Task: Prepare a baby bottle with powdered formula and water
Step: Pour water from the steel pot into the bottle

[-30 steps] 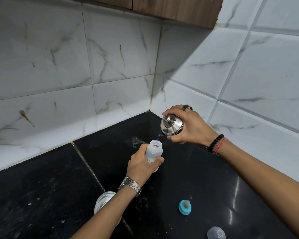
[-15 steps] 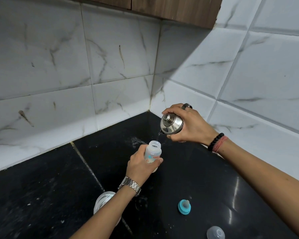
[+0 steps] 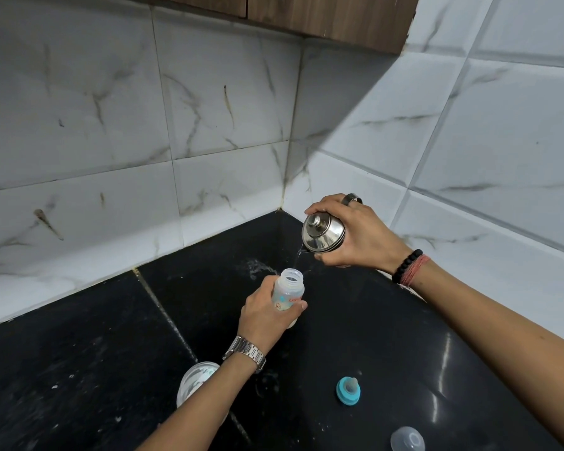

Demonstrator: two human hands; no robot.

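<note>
**Pouring water into the open bottle**

We are tipping the steel pot so that a thin stream is falling from its spout into the mouth of the baby bottle. To do this well, we are judging that the spout should be staying right above the opening, with the tilt gentle enough to keep the stream narrow; a sudden tip would likely be sending water over the rim and onto the black counter. We cannot tell how full the bottle is, so we would be watching the level closely.

Our right hand is clamped around the pot's body, fingers curled over the top and thumb beneath, with the lid facing us. Our left hand is closed around the lower part of the bottle, just below and toward us from the right hand, holding it slightly tilted toward the spout; the neck is standing clear above the fingers.

Nearer to us than the right hand, the teal nipple ring and the clear cap are lying apart on the counter. A round white container is sitting partly hidden under our left forearm.
</note>
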